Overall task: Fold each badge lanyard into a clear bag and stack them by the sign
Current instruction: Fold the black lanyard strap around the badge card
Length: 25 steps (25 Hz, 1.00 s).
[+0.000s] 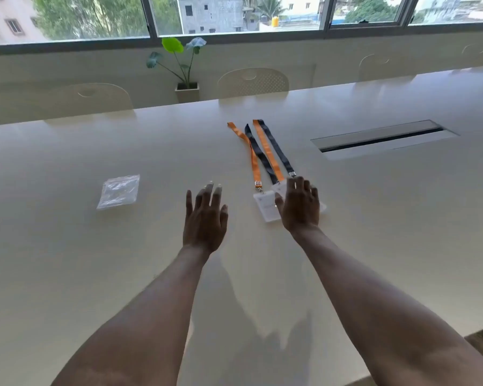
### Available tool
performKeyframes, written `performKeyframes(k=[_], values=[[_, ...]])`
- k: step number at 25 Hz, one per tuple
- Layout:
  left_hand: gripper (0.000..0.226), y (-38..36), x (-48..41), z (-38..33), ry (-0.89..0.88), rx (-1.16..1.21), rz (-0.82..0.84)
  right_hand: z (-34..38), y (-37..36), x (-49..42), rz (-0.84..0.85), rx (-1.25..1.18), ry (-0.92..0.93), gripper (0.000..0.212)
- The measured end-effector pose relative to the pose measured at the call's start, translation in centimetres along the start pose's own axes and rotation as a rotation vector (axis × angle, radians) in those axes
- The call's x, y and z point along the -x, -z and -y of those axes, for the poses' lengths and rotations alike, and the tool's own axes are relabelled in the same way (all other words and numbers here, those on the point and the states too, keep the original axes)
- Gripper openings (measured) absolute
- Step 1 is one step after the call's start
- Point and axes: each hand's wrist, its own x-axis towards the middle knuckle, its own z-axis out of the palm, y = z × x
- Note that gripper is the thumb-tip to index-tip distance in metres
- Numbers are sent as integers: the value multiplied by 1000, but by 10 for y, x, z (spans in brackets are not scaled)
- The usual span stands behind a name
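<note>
Limp orange and navy ribbon lanyards (265, 154) lie on the pale desk (67, 260) just left of the grey cable slot (379, 136), with flimsy clear plastic bags (119, 191) farther left. Your left hand (205, 215) and right hand (300, 204) are spread and empty, the right over the badges (265, 207). Pinching near the metal clips (258, 184) looks best.

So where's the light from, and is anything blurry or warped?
Head view: daylight from the wide windows throws arm shadows toward the camera across the long white table; its far edge bows from lens distortion; the left hand looks smeared.
</note>
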Motion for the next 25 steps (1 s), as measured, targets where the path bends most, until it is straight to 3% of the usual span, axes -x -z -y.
performKeyframes(k=[3, 7, 15, 19, 23, 25], values=[[51, -18, -16, -24, 0, 51, 52, -18, -3, -17, 94, -45, -107, 60], [50, -45, -37, -57, -51, 128, 138, -29, -11, -31, 176, -30, -100, 72], [49, -71, -57, -75, -103, 177, 215, -22, -19, -46, 209, -27, -59, 73], [48, -68, -56, -77, -100, 195, 163, -20, -9, -49, 195, -68, -103, 81], [48, -56, -64, -93, 10, 285, 42, -14, 8, -44, 137, -201, -152, 77], [49, -46, -70, -104, 134, 419, 77, -8, 18, -37, 81, -283, -184, 73]])
